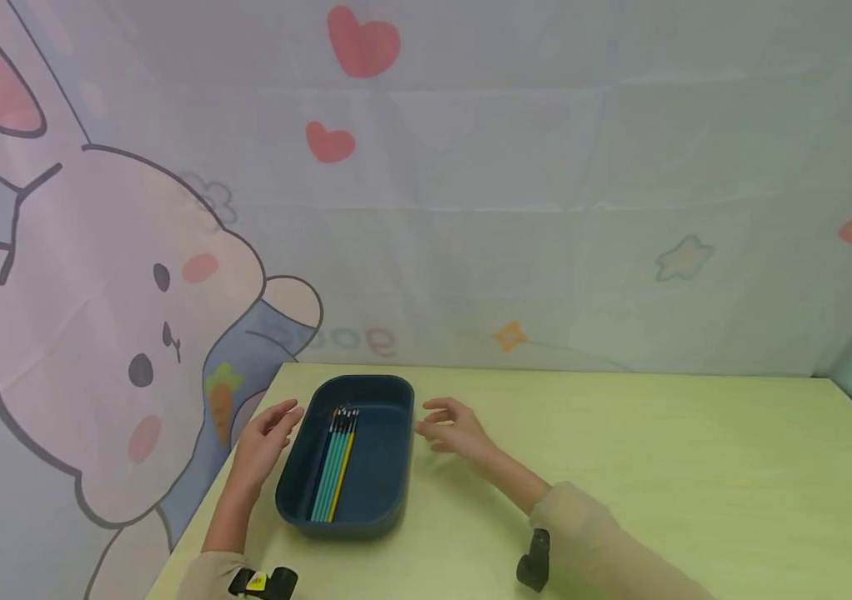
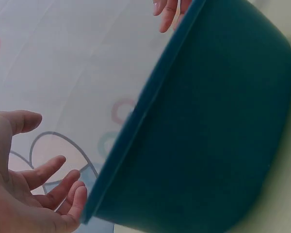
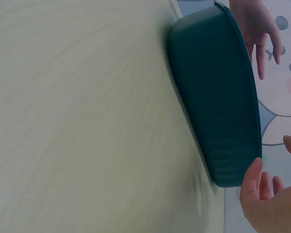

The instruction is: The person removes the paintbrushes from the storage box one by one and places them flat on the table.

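Note:
A dark teal basin with rounded corners sits on the left part of the table. Several slim paintbrushes lie side by side within it, mostly mint-handled, with one yellow and one dark handle. My left hand is beside the basin's left rim, fingers loosely bent and holding nothing. On the opposite side my right hand hovers near the right rim, its fingers relaxed and spread. In the left wrist view, the basin's outer wall fills much of the frame, with the left fingers close to the rim.
The pale yellow-green table stretches to the right. Behind it hangs a cloth backdrop printed with a rabbit, hearts and stars. Each sleeve carries a black strapped device, such as the right one.

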Motion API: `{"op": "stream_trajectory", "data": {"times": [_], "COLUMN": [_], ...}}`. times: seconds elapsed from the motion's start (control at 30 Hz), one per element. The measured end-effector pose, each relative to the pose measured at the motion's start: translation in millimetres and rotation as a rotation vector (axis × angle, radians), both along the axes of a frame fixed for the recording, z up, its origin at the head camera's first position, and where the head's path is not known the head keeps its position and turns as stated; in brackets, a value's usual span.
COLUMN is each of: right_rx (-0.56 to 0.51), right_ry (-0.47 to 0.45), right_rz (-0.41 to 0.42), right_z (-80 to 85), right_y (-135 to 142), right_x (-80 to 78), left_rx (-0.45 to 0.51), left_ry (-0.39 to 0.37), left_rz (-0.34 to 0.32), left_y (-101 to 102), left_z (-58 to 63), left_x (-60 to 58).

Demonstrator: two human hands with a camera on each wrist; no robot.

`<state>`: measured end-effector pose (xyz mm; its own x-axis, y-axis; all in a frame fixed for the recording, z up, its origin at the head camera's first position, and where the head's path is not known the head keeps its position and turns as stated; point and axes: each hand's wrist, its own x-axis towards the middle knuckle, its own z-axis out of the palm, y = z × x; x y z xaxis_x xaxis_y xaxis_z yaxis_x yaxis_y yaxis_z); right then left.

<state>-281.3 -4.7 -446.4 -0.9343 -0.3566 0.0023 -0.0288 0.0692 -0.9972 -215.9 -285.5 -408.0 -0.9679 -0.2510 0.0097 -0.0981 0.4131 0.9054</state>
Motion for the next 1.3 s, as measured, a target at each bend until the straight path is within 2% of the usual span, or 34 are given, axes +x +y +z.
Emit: {"op": "stream_trajectory", "data": {"times": [0.27,0.47,0.6,0.83,1.03,1.3], "right_rx": [-0.04,-0.119,-0.149,-0.138,-0.132,-0.156], "right_ry": [-0.059,-0.197,-0.247,-0.266,-0.28,-0.237], "right_rz": [-0.012,-0.026,-0.028,-0.032,-0.034,0.011], "right_z": [-6.1,-5.6,-7.6,-12.2,-16.1,-14.7], "right_y": [-10.2,-17.6,-21.5,-24.7,-26.5,-27.2], "right_x": [0.9,3.4,5.5,7.8,7.5,9.6], "left_rx": [0.078,0.096,0.098,0.137,0.155,0.172], "left_ry": [-0.056,-0.109,-0.117,-0.14,-0.125,-0.106], "left_rz": [-0.024,-0.026,-0.023,0.003,-0.013,-0.023], "left_y": [-11.5,-14.3,-16.4,-17.9,-18.5,-19.9], "left_z": [-10.0,-19.0,-25.0,-32.0,-37.2,-42.4], "left_x": [-6.0,-10.3,-12.7,-15.3,-17.1,-16.8]}}
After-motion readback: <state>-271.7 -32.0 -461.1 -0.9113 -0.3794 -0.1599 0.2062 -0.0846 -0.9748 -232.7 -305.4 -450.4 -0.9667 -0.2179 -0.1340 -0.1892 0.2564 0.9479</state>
